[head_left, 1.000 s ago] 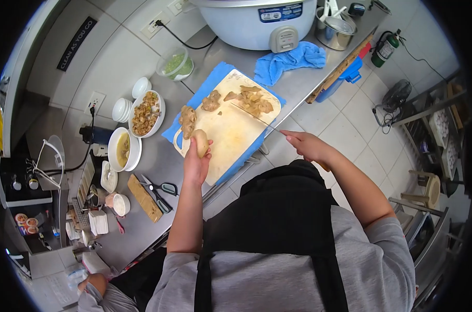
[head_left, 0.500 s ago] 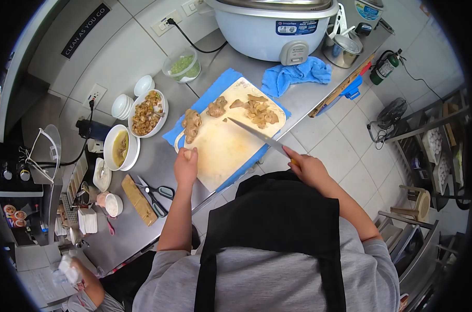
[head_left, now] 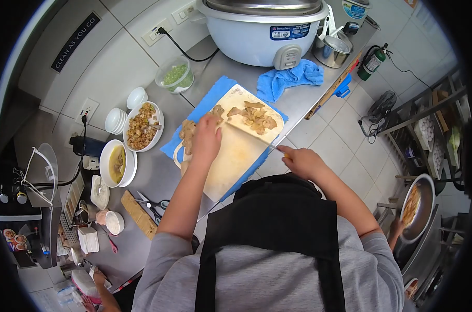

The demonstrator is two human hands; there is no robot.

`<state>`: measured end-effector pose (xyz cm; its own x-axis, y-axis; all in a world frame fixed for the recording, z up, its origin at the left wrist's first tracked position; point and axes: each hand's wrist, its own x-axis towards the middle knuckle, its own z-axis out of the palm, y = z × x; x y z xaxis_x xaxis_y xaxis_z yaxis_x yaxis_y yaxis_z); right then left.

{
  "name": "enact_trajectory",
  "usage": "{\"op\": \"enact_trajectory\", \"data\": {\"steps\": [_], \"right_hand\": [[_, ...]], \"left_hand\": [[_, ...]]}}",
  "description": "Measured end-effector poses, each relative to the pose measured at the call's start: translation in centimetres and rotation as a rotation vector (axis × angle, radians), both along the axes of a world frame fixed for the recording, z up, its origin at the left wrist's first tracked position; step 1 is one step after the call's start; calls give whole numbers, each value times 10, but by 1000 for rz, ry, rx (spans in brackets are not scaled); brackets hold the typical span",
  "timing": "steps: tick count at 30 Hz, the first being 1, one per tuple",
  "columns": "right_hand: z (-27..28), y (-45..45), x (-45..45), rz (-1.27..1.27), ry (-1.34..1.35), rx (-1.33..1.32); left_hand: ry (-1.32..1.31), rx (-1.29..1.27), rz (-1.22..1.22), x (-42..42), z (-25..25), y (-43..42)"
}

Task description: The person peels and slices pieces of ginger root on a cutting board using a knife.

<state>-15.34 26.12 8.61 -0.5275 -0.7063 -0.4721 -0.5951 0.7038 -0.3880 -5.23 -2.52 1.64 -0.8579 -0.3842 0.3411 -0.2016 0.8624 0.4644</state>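
Observation:
A white cutting board (head_left: 228, 174) lies on a blue cloth (head_left: 192, 117) at the counter's edge. My left hand (head_left: 209, 138) reaches over the board, its fingers closed down on a knob of ginger (head_left: 218, 110) that they partly cover. Beside that wrist rests another unpeeled ginger root (head_left: 187, 134). A pale piece (head_left: 184, 166) lies near the board's handle, partly behind my forearm. In my right hand (head_left: 302, 162) is a knife (head_left: 254, 136), its blade low across the board and pointing up-left. Ginger peelings (head_left: 259, 118) are heaped at the board's far right.
A large rice cooker (head_left: 257, 39) and a crumpled blue towel (head_left: 288, 80) stand behind the board. At left are food bowls (head_left: 142, 127), scissors (head_left: 155, 208) and a brown wrapped strip (head_left: 138, 213). Another person's hand (head_left: 397, 229) holds a metal bowl (head_left: 420, 208) at right; another person works lower left.
My left hand has moved from the board's near-left corner up to the ginger. The knife has dropped lower and flatter. A metal bowl held by another person has appeared at right.

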Motion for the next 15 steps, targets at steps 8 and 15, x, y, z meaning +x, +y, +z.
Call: {"op": "enact_trajectory", "data": {"steps": [8, 15], "right_hand": [[-21, 37, 12, -233, -274, -127], [-27, 36, 21, -245, -255, -324]], "left_hand": [[-58, -122, 29, -27, -22, -6], [56, 77, -145, 17, -36, 64]]}}
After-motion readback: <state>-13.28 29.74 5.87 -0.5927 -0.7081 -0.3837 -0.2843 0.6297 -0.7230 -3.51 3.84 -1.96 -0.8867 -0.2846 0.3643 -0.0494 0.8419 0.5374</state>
